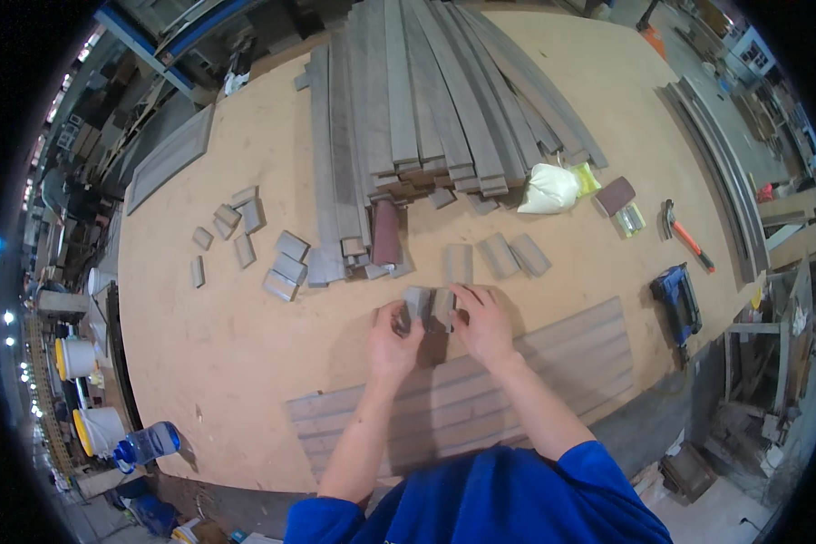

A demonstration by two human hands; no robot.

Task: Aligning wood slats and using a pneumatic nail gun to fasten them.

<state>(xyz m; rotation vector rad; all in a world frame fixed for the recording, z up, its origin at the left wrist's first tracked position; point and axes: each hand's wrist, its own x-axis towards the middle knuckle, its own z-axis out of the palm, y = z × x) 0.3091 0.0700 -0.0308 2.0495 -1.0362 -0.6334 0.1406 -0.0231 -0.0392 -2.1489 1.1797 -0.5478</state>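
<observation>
In front of me, my left hand (393,346) is closed around a small grey wooden block (416,303). Close beside it, a second wooden block (442,305), browner on the side I see, is gripped in the fingers of my right hand (484,326). Both blocks are tilted up on edge, nearly together; whether they touch I cannot tell. Below my forearms lies a wide ribbed grey-brown panel (553,363). Just beyond my right hand, several loose blocks (498,255) rest flat on the table. More grey blocks (287,267) lie beyond my left hand.
A big stack of long grey boards (399,91) covers the table's (218,363) far middle. A maroon sandpaper roll (386,233) stands at its near end. On the right are a white bag (550,189), a hammer (689,238) and a blue nail gun (676,304); a water bottle (147,444) is lower left.
</observation>
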